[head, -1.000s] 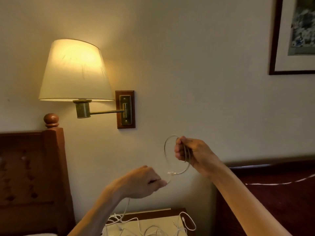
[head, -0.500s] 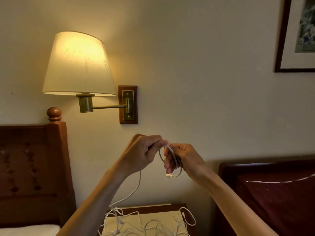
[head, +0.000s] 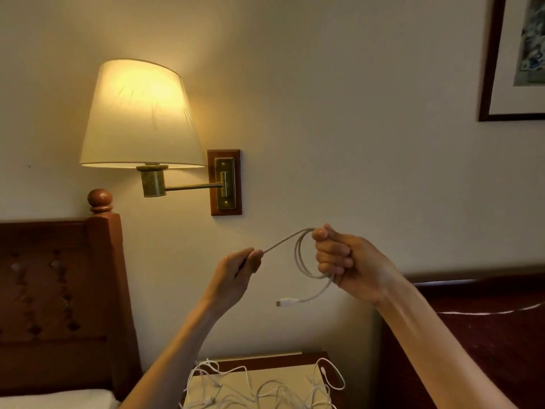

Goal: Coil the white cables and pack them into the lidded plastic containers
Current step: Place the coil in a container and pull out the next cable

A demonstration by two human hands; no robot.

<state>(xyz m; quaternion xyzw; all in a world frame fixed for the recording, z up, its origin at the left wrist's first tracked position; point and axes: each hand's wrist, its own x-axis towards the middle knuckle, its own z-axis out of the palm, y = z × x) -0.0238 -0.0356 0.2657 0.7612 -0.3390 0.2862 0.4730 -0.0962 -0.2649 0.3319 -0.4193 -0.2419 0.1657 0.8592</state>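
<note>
My right hand (head: pixel 345 262) is raised in front of the wall and grips a small coil of white cable (head: pixel 300 255) with two or three loops. The cable's white plug (head: pixel 287 302) dangles below the coil. From the top of the coil a straight run of cable leads left to my left hand (head: pixel 240 271), which pinches it between thumb and fingers. More white cables (head: pixel 265 388) lie tangled on the nightstand (head: pixel 265 360) below. No plastic container is in view.
A lit wall lamp (head: pixel 138 116) hangs above a wooden headboard (head: pixel 59 290) at left. A dark red bed (head: pixel 486 335) with a white cable (head: pixel 486 312) across it lies at right. A framed picture (head: pixel 513 60) hangs at upper right.
My left hand laid another loop against the coil at my right hand, then pulled away to the left along the cable. The coil gained a loop and the plug hangs lower.
</note>
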